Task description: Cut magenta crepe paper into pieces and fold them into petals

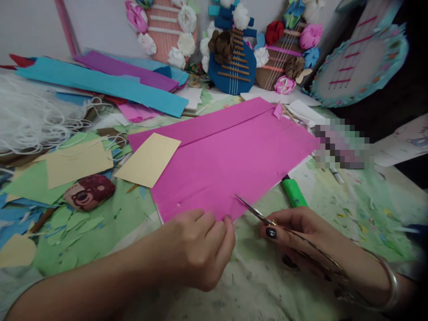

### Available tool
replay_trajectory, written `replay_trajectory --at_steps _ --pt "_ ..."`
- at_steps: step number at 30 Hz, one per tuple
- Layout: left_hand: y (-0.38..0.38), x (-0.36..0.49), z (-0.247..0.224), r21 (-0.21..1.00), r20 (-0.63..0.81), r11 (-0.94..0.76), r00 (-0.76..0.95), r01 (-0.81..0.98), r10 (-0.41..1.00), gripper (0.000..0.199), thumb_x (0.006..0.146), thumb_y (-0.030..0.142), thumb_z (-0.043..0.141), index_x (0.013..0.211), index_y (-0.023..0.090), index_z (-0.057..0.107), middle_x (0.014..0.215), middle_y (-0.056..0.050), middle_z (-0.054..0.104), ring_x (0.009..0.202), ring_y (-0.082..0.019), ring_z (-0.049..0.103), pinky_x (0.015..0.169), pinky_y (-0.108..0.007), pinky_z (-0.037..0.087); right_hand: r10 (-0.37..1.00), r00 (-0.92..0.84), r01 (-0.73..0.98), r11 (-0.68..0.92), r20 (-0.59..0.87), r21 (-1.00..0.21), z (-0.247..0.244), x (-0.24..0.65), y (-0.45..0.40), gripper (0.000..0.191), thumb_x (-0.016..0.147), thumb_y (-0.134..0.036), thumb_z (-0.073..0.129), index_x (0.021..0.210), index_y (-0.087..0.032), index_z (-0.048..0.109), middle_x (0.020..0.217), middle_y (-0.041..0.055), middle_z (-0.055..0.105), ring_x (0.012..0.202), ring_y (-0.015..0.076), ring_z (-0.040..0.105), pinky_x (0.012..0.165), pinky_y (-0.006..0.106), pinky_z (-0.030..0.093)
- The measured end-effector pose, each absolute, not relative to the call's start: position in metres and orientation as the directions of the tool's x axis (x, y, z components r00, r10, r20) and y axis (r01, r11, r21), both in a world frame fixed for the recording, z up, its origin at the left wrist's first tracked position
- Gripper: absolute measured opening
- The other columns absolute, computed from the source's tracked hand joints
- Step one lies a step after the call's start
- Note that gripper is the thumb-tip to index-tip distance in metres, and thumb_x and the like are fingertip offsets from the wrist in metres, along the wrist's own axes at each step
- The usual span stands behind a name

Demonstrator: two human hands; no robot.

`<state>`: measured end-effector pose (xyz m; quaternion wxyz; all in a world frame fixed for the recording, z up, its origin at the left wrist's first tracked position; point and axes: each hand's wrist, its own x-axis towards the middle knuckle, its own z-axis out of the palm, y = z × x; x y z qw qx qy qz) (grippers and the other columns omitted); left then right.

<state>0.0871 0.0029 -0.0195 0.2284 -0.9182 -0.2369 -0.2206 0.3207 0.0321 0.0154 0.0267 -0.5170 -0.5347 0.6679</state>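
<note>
A large magenta paper sheet (234, 156) lies across the middle of the table, with a fold line along its far side. My left hand (200, 245) is closed at its near edge, fingertips pinched together; what they hold is hidden. To the right, my right hand (301, 249) is wrapped round gold-handled scissors (256, 212), whose blades point left over the sheet's near right edge and look nearly closed. A cream paper piece (150, 160) overlaps the sheet's left side. Beyond my right hand lies a green marker or glue tube (294, 191).
Decorated paper instruments (232, 67) stand at the back. Blue paper strips (100, 82) and white string (33, 116) are at the far left. Nearer are paper scraps (72, 223) and a maroon pouch (89, 191). A blurred-out object (344, 145) lies at the right.
</note>
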Motion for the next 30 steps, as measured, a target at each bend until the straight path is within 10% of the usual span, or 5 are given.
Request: replay_trajectory --at_steps 30 --pt "0.002 0.089 -0.019 -0.308 0.519 -0.793 0.791 0.525 0.322 0.022 0.083 0.012 0.045 0.091 0.003 0.063 0.058 -0.003 0.053 0.045 -0.014 0.045 0.037 -0.030 0.029 0.618 -0.428 0.467 -0.474 -0.659 -0.747 0.018 0.309 0.029 0.048 0.072 -0.063 0.060 0.065 -0.018 0.045 0.042 -0.0086 0.035 0.031 0.0015 0.026 0.030 0.014 0.017"
